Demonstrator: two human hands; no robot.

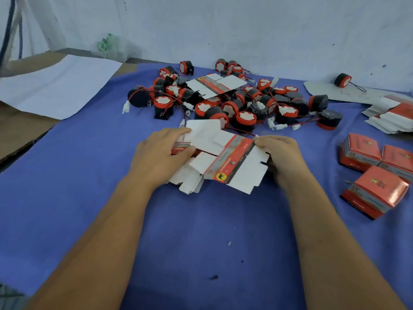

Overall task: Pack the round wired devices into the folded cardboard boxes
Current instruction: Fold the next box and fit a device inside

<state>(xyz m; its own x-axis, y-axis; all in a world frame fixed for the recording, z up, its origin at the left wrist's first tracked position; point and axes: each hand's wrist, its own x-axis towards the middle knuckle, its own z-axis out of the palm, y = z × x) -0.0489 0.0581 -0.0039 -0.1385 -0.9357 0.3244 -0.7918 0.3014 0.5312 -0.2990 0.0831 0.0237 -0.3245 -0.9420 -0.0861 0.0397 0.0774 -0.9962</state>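
A pile of round black-and-red wired devices (237, 106) with white plugs lies on the blue cloth in front of me. Before it sits a small stack of flat, unfolded cardboard boxes (190, 179). The top flat box (232, 162), white with a red and grey printed band, is held at both ends. My left hand (163, 151) grips its left end with thumb on top. My right hand (281, 153) pinches its right edge. Another flat box (215, 86) lies on top of the pile.
Three folded red boxes (377, 173) stand at the right. More flat boxes (393, 117) are stacked at the far right. One lone device (342, 80) rests on a grey card near the wall. White paper (55, 86) covers brown cardboard at the left.
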